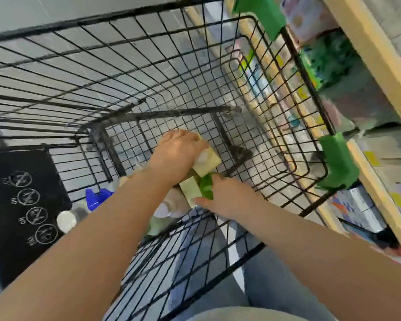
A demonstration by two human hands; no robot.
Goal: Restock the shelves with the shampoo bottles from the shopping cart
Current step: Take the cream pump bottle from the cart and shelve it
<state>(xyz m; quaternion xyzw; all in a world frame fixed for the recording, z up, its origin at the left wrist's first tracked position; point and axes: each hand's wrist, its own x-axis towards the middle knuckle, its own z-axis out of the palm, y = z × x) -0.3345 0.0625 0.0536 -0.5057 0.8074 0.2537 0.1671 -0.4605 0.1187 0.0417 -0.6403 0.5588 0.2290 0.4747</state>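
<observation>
Both bare arms stretch forward and down, nearly meeting. The left hand is palm-down with fingers curled over a grip; the right hand pinches just beside it.

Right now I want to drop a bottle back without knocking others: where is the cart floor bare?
The cart floor is bare at the far end, beyond the left hand up to the front wall, and along the right wall past the right hand. It is crowded near the person: pale bottles under both hands, a blue cap and a white cap beside the black flap.
</observation>
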